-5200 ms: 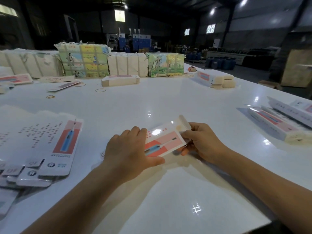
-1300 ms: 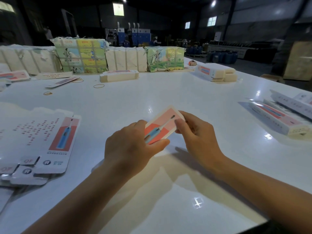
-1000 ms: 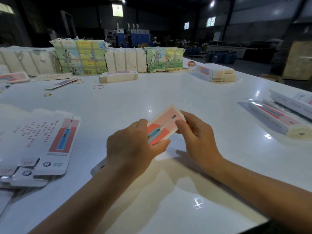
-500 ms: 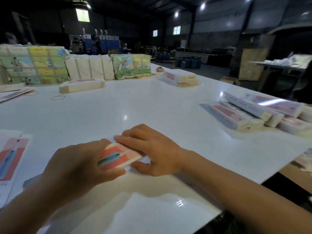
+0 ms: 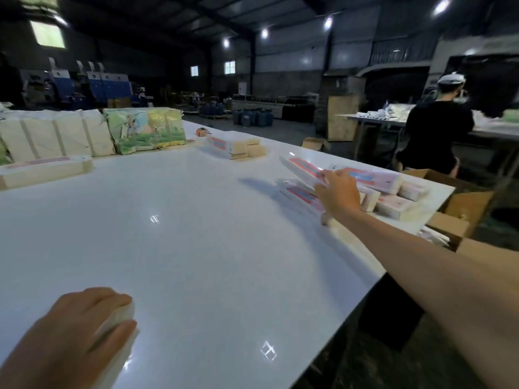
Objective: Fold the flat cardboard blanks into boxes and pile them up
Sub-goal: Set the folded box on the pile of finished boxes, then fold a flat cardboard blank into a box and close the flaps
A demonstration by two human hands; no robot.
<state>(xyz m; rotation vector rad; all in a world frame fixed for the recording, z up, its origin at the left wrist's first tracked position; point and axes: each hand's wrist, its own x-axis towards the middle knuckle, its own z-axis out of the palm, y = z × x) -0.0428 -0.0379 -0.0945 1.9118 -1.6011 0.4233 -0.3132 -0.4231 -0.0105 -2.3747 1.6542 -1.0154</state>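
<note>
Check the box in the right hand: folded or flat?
Folded. The box shows a top face and a side wall; right hand holds it tilted over the pile.

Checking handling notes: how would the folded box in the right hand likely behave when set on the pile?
Probably light: the right hand lifts the box by one end. Likely stiff, since it stays straight. It might slide on the uneven pile.
</note>
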